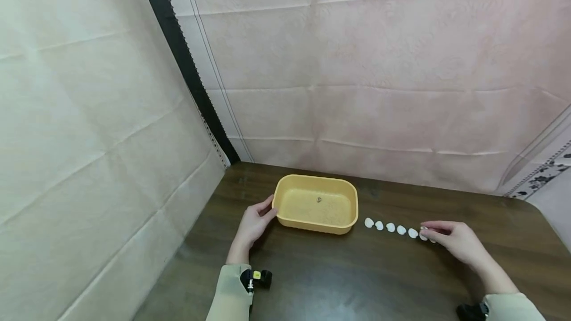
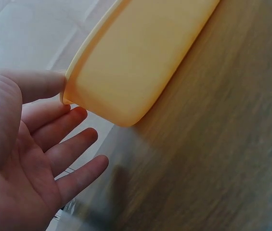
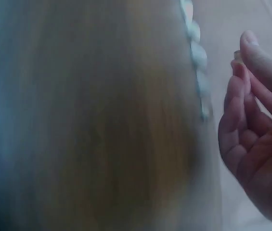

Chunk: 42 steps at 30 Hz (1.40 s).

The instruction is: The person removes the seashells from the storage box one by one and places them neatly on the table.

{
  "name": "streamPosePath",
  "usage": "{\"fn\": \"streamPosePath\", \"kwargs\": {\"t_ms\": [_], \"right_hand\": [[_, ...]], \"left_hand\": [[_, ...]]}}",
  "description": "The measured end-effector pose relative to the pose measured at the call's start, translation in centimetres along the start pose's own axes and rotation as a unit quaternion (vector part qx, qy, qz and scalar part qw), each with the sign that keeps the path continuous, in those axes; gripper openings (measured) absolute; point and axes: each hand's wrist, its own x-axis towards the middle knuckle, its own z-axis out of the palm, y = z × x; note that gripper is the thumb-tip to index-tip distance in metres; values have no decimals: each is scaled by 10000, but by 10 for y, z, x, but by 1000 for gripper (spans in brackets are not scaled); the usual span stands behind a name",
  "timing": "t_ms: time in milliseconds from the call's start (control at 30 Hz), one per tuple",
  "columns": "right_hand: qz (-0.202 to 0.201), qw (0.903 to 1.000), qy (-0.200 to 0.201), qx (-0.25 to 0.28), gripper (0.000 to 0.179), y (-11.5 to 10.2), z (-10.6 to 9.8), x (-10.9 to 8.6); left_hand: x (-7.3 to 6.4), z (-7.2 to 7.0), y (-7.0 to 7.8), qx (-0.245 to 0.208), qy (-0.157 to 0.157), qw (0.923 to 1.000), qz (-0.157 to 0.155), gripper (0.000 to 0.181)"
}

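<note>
A yellow plastic basin (image 1: 315,225) stands on the brown table. My left hand (image 1: 255,222) pinches the rim at its left end; the left wrist view shows the thumb over the rim and the other fingers (image 2: 80,180) loosely spread below. Inside the basin lies a tiny brownish thing (image 1: 318,199). To the right runs a row of several small, rounded white pieces (image 1: 390,227). Above the right end of that row, my right hand (image 1: 457,241) pinches a small pale thing (image 3: 237,56) between thumb and fingertip. I cannot tell what kind it is.
The dark wood-grain table (image 1: 339,276) ends at a cloth-covered wall (image 1: 379,88) at the back and another cloth (image 1: 111,162) on the left. A black strip (image 1: 192,73) runs down the corner between them. Each wrist wears a black camera (image 1: 256,277).
</note>
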Motion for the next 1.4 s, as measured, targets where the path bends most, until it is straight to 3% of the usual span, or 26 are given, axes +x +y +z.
{"fn": "streamPosePath", "kwargs": {"t_ms": [167,400,767,1400], "right_hand": [[340,9991,118,-232,47,25,-17,-8],[662,9968,-15,-452,55,32,-26,-11],[286,9939,-21,-1064,49,28,-24,-8],[439,9926,-65,-1134,37,20,-24,-12]], "left_hand": [[2,-1,1,61,10,10000,-42,50],[2,-1,-1,92,20,9999,-66,50],[1,-1,1,200,46,9996,-170,50],[0,-2,2,213,12,9997,-147,50]]}}
